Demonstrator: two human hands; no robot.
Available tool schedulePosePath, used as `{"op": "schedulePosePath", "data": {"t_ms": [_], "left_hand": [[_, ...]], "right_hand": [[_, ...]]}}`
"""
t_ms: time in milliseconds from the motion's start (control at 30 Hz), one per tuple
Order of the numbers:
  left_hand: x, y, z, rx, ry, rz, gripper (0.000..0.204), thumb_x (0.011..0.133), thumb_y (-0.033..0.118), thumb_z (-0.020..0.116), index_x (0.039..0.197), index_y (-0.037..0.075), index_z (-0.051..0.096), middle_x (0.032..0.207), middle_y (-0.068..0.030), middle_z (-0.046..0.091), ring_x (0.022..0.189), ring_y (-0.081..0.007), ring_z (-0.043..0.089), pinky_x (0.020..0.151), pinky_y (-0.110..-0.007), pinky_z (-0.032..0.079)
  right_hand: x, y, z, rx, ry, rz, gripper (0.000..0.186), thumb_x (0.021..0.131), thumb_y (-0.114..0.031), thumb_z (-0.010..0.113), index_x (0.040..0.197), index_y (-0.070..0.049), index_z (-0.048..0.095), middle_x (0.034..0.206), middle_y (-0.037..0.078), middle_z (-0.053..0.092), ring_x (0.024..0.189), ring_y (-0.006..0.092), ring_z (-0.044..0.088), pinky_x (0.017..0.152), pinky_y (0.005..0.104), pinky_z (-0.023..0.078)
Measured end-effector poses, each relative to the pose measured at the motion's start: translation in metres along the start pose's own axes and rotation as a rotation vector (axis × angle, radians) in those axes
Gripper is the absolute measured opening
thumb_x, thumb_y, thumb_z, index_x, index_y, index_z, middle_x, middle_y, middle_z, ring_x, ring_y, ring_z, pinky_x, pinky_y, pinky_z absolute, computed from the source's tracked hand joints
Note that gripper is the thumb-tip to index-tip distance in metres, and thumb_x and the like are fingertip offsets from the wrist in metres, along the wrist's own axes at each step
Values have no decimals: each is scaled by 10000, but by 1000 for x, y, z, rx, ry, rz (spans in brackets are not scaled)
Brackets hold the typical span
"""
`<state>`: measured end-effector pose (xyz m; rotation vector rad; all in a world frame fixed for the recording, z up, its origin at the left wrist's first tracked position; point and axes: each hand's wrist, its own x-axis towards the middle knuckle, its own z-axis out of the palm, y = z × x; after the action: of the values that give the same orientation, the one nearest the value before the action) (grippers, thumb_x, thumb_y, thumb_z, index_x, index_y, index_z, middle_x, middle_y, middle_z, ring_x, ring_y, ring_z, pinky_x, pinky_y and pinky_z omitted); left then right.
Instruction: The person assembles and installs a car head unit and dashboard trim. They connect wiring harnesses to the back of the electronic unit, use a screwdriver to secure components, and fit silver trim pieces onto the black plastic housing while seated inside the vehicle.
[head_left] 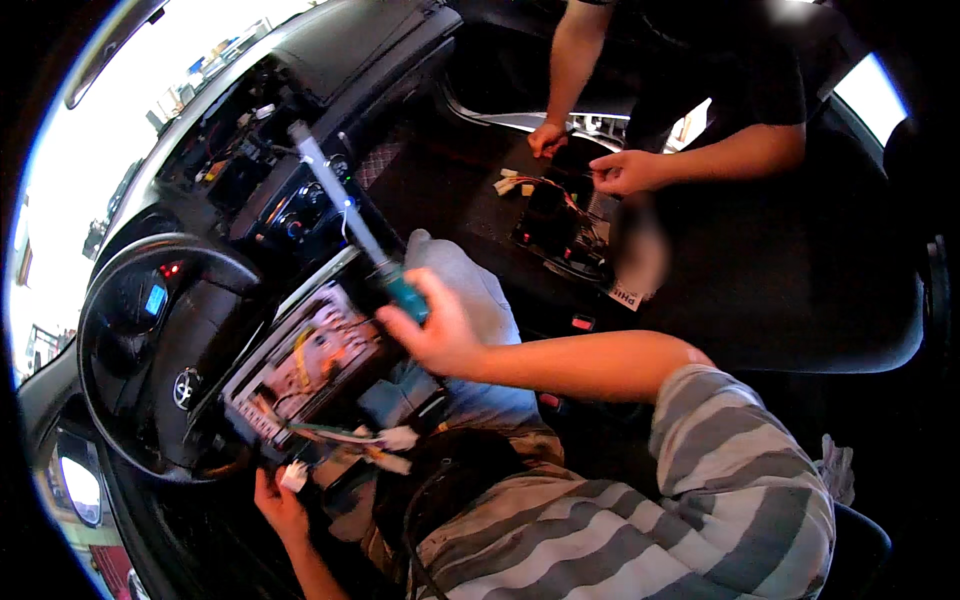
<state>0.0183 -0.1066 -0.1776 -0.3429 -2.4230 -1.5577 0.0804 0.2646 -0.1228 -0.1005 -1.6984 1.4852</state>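
Observation:
A car stereo unit (pixel 318 352) with its circuitry exposed rests tilted over my lap, behind the steering wheel. My right hand (pixel 440 325) is closed round the teal handle of a long screwdriver-like tool (pixel 352 212). Its thick grey shaft is smeared by motion and points up and left toward the dashboard. At the unit's near left corner, my left hand (pixel 283 505) has its fingers bent about a small white plug (pixel 293 476); part of that hand is in shadow. More pale wire connectors (pixel 398 438) hang from the unit's near side.
The steering wheel (pixel 92 330) is at left, beside an opened dashboard (pixel 235 140) with loose wiring. On the passenger side, a co-worker's hands (pixel 625 172) work over a black housing (pixel 545 235) with wires and white plugs. A seat-belt buckle (pixel 583 322) lies between the seats.

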Motion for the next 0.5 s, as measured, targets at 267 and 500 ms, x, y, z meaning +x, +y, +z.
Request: {"op": "schedulePosePath", "data": {"t_ms": [267,500], "left_hand": [[-19,-8,-37,206,-95,-245,474,928,139,609,1268,-134,420,1028,-168,606,918,-198,594,791,-302,486],[-10,92,-41,709,-327,-162,430,947,372,559,1072,-32,637,974,-191,641,893,-292,626,761,-372,499]], "right_hand": [[-18,38,28,146,-177,178,294,854,-190,670,1002,-26,475,775,147,566,704,247,560,643,382,446],[-17,28,-60,-235,-252,-27,355,802,-210,732,1021,-33,514,966,141,550,844,308,575,757,353,463]]}}
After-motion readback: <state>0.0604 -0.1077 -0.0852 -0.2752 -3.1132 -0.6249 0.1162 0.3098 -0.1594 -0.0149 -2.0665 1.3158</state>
